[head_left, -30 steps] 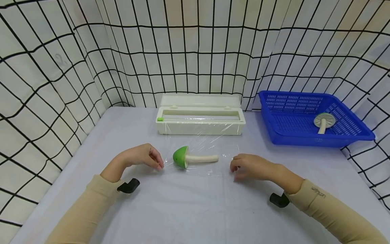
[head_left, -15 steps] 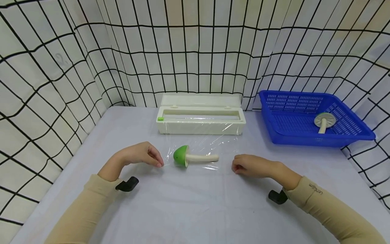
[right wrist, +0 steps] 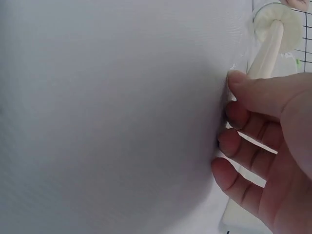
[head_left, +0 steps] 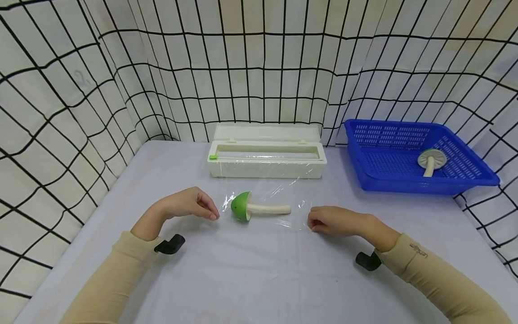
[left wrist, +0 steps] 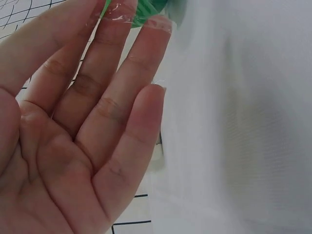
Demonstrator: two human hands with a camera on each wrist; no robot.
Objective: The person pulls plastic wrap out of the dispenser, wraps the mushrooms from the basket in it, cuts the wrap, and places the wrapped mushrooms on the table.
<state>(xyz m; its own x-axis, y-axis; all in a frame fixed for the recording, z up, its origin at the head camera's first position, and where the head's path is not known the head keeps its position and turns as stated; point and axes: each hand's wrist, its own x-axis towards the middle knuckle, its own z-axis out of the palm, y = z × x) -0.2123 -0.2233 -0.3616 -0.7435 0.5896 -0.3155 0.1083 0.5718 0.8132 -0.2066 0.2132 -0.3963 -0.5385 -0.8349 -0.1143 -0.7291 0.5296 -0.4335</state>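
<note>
A toy mushroom with a green cap and long white stem lies on its side mid-table, cap to the left. Clear cling film stretches around it from the white dispenser box. My left hand pinches the film's near left corner beside the cap; in the left wrist view the film crosses its fingertips. At the near right corner, past the stem's end, my right hand pinches the film between thumb and curled fingers, low over the cloth. In the right wrist view the stem shows beyond the thumb.
The dispenser's lid stands raised, with the film roll inside. A blue plastic basket at the back right holds another mushroom. Black wire mesh encloses the back and sides of the white-clothed table.
My right thumb and fingers have come together at the film's right corner, having been apart before. My left hand has barely moved. The film's creases have shifted, while the mushroom stays in place.
</note>
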